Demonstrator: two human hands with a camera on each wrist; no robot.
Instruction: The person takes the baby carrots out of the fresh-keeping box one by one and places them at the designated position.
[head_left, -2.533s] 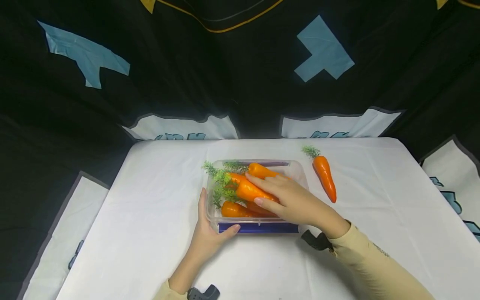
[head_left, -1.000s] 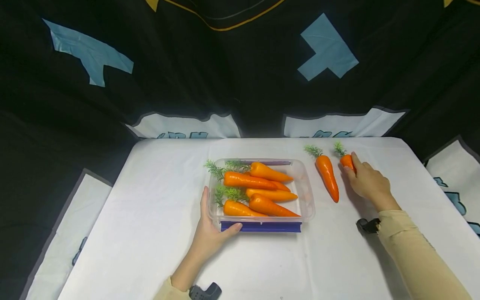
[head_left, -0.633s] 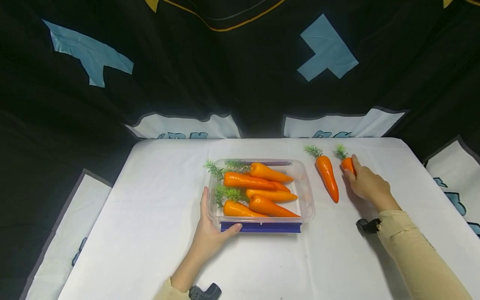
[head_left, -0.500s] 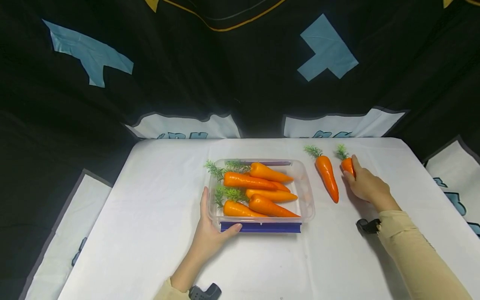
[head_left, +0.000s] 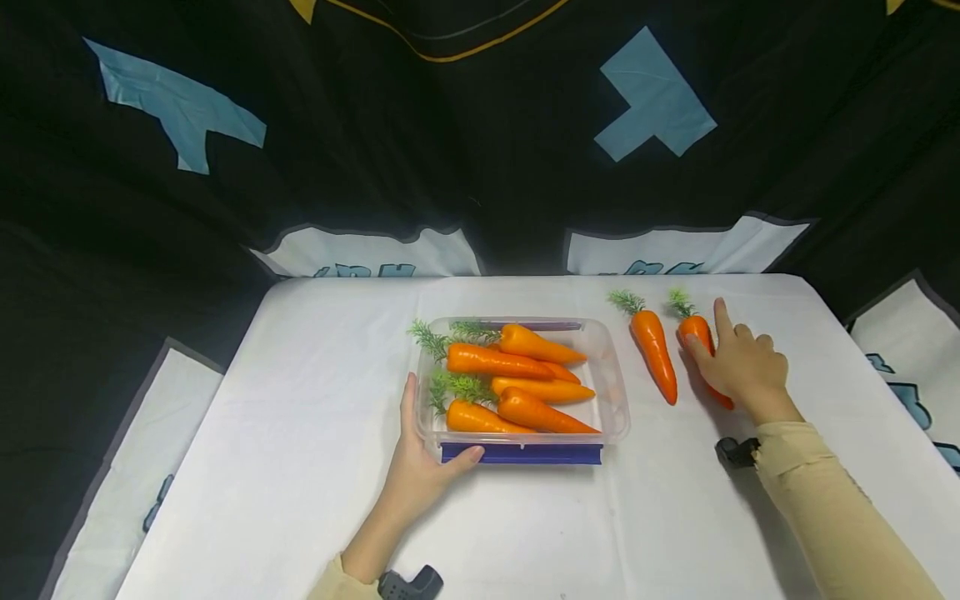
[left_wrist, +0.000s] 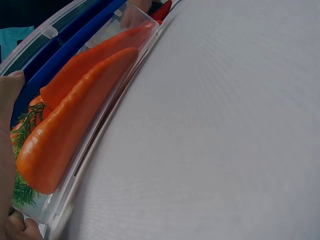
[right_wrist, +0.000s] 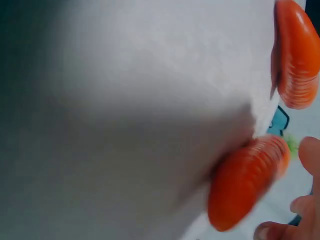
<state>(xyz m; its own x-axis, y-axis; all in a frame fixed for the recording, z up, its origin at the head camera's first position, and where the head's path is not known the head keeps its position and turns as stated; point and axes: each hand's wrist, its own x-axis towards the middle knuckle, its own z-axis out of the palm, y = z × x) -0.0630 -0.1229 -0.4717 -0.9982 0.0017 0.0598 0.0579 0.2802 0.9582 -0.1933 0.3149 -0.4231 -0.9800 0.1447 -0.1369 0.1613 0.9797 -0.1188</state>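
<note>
A clear plastic food container (head_left: 617, 392) with a blue front latch (head_left: 536, 455) holds several orange carrots (head_left: 498, 362) with feathery green tops. My left hand (head_left: 417, 467) grips its front left corner, the thumb on the latch and the fingers along the left side; the left wrist view shows this thumb (left_wrist: 10, 95) too. To the right, two carrots lie on the cloth. Over the rightmost carrot (head_left: 696, 329) is my right hand (head_left: 744, 367), index finger stretched out and thumb by the carrot's side. In the right wrist view the fingers stand apart from that carrot (right_wrist: 245, 185).
The other loose carrot (head_left: 655, 354) lies between the container and my right hand. A white cloth (head_left: 300, 400) covers the table. Behind hangs a black curtain (head_left: 450, 150) with blue patches. Both wrists carry small black devices.
My right hand has left the container, where it had a carrot, and a second carrot now lies at the right. Its fingers have just loosened from that carrot. The left hand stays put.
</note>
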